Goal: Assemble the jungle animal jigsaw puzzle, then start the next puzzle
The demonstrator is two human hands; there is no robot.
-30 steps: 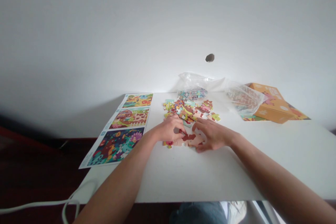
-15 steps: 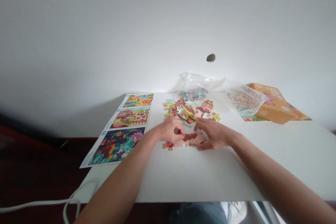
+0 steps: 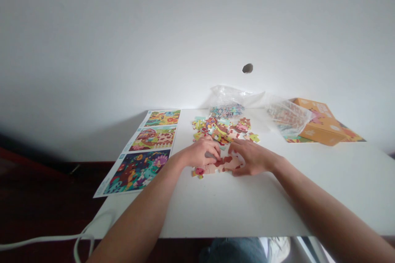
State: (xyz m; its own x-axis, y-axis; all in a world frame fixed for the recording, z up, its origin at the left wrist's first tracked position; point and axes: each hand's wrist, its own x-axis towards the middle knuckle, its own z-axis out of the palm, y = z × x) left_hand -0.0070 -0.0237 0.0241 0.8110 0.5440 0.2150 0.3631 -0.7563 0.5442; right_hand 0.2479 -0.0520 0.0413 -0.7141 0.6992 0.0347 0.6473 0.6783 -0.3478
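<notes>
A joined strip of pink and brown puzzle pieces (image 3: pixel 219 166) lies on the white table between my hands. My left hand (image 3: pixel 205 152) rests on its upper left part, with curved fingers touching the pieces; whether they pinch one is hard to make out. My right hand (image 3: pixel 249 156) is spread around the strip's right end, thumb below and fingers above, touching its edge. Just behind both hands is a heap of loose colourful puzzle pieces (image 3: pixel 220 129).
A sheet with three printed pictures (image 3: pixel 151 137) lies on the left. Clear plastic bags (image 3: pixel 237 98) with pieces stand behind the heap. An orange box (image 3: pixel 324 125) sits on a printed sheet at the right. A white cable (image 3: pixel 46 238) hangs at the lower left.
My left hand's fingers have shifted slightly right and lie flatter over the strip. My right hand has hardly moved.
</notes>
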